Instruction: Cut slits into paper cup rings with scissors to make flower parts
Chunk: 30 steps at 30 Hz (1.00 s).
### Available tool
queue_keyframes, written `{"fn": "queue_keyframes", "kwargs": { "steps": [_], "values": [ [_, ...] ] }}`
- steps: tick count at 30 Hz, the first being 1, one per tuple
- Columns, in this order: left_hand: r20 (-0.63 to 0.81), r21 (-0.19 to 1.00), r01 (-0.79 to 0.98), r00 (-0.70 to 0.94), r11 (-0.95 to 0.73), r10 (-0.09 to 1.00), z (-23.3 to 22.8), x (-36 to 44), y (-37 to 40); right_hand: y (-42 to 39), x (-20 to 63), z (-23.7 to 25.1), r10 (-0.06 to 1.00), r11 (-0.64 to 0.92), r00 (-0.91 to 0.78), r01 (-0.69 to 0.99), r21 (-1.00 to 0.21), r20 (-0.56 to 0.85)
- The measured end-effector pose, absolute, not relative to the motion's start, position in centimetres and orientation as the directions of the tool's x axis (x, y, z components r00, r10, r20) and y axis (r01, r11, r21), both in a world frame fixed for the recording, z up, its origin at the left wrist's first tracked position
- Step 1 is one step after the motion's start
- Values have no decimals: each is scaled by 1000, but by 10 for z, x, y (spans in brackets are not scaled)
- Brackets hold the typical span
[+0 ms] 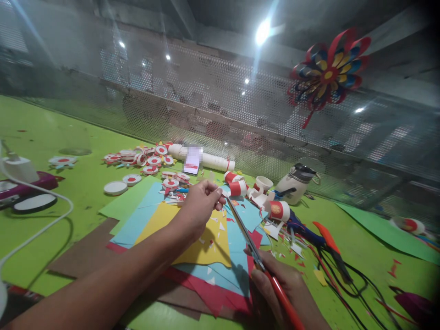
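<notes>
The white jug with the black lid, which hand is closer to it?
Left. The left hand is beside the paper cups before the jug; the right hand, holding scissors, is nearer the person.

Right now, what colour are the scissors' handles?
Red, on the scissors in the right hand; head view.

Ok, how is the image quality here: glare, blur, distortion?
Head view: ceiling lamp flares with streaks across the mesh; edges bend and darken at the right corners; phone screen is pixelated; left hand, right hand and scissors are fairly sharp; pinwheel slightly soft.
</notes>
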<state>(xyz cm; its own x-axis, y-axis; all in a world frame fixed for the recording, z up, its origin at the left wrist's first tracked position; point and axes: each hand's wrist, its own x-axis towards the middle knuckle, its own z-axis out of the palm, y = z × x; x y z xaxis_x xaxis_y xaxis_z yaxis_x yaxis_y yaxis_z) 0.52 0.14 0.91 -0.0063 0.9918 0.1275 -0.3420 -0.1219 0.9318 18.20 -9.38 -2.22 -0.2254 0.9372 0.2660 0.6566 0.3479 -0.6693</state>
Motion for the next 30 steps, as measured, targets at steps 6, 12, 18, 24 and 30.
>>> {"fn": "queue_keyframes", "kwargs": {
  "steps": [6, 12, 18, 24, 30],
  "values": [
    [112, 938, -329, -5, -107, 994, 10, 5, 1, -93, 183, -25, 938, 346, -221, 659, -668, 267],
    [90, 934, -348, 7, -82, 996, 12, 4, 0, -93, 183, -23, 933, 358, -230, 662, -658, 276],
    [69, 921, -386, 31, -52, 997, 12, 4, 1, -94, 183, -24, 937, 347, -229, 685, -640, 264],
    [68, 915, -400, 49, -42, 996, 12, 3, 2, -93, 184, -25, 941, 337, -227, 687, -644, 251],
    [48, 922, -387, 58, -22, 997, 14, 3, 1, -92, 184, -26, 939, 342, -219, 688, -640, 267]
  ]
}}
